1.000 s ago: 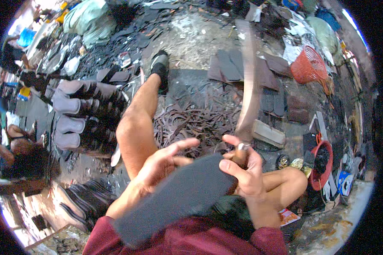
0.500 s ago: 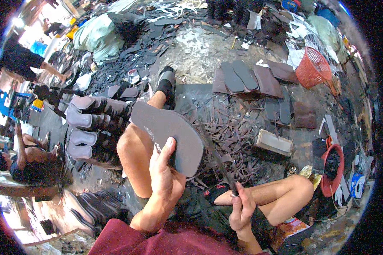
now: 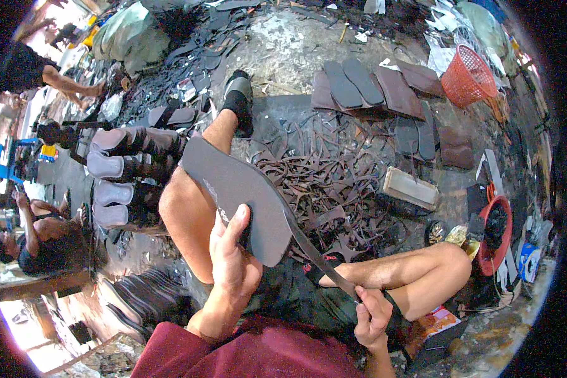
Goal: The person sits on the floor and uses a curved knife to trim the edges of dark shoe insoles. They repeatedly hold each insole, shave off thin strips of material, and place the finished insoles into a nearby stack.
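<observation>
My left hand point(image 3: 235, 261) grips a brownish-grey shoe sole point(image 3: 242, 189), with the thumb lying on its upper face and the fingers underneath. The sole is tilted over my bent knee. Along its right edge a narrow dark strip point(image 3: 321, 259) runs down to my right hand point(image 3: 373, 315), where thumb and fingers pinch its lower end. The strip meets the sole's edge near the wide end; whether they are still joined there I cannot tell. Beneath and beyond lies a heap of curled brown offcut strips point(image 3: 334, 189) on the floor.
Stacked soles point(image 3: 116, 189) stand left of my knee. Flat soles and brown sheets point(image 3: 397, 94) lie at the far right. A pale block point(image 3: 411, 188), a red mesh basket point(image 3: 467, 75) and a red bowl point(image 3: 506, 236) are on the right. Another person point(image 3: 41, 233) sits at the left.
My right hand has moved a little right and down with the strip, which now bows outward from the sole's edge. The sole has shifted slightly left in the picture, and the whole view has moved.
</observation>
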`<action>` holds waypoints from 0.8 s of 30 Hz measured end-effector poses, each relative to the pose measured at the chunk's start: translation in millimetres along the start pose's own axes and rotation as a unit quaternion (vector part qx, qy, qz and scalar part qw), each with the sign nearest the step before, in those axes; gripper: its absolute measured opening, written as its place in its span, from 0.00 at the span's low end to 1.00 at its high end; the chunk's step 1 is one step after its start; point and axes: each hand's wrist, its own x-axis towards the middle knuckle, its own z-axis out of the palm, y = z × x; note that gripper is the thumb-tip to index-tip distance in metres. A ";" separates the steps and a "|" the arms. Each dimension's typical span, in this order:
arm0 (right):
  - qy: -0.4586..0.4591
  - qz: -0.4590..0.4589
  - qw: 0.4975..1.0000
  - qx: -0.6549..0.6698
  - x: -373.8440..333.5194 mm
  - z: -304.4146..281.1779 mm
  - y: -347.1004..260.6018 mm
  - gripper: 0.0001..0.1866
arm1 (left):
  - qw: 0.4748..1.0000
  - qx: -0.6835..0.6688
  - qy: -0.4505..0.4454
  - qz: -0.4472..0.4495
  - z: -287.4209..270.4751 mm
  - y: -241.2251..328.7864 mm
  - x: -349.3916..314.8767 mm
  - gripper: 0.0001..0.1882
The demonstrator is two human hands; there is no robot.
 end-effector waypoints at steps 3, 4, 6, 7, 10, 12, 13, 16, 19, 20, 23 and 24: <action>-0.014 0.012 1.000 -0.004 -2.6 -3.1 -3.7 0.16 | 1.000 0.017 0.011 0.004 -3.1 -1.6 -0.3 0.21; -0.022 0.019 1.000 -0.007 -0.1 -4.3 -7.3 0.16 | 1.000 0.017 0.017 -0.003 -6.9 -5.1 0.3 0.21; -0.040 0.027 0.999 0.004 10.2 -1.5 -12.1 0.16 | 0.999 0.017 0.030 -0.017 -17.2 -12.8 1.3 0.21; -0.049 0.030 0.998 0.016 20.3 2.2 -15.1 0.17 | 0.999 0.020 0.027 -0.004 -16.5 -14.3 0.1 0.21; -0.043 -0.009 0.999 0.021 47.1 27.0 -14.0 0.19 | 0.996 0.073 0.039 0.031 -23.5 -18.7 -5.8 0.16; -0.056 -0.018 0.998 0.031 68.3 42.9 -16.8 0.19 | 0.993 0.100 0.065 0.025 -40.2 -25.4 -6.6 0.16; -0.065 -0.019 0.997 0.036 81.1 47.8 -22.8 0.19 | 0.991 0.111 0.078 0.020 -43.1 -24.9 -6.4 0.16; -0.072 -0.041 0.996 0.045 113.3 63.2 -31.2 0.19 | 0.982 0.172 0.053 0.048 -50.9 -27.1 -4.0 0.17; -0.066 -0.075 0.993 0.062 133.6 75.2 -41.8 0.21 | 0.965 0.243 0.027 0.092 -50.2 -24.0 -9.7 0.21; -0.076 -0.076 0.992 0.071 133.6 78.1 -41.0 0.20 | 0.971 0.223 0.036 0.073 -53.4 -23.5 -10.4 0.26; -0.128 -0.023 0.989 0.075 109.8 65.8 -31.2 0.20 | 0.977 0.195 0.066 0.049 -59.6 -11.7 -6.3 0.27; -0.143 0.026 0.986 0.081 85.9 53.9 -16.2 0.20 | 0.980 0.190 0.053 0.026 -66.8 -10.9 -4.8 0.27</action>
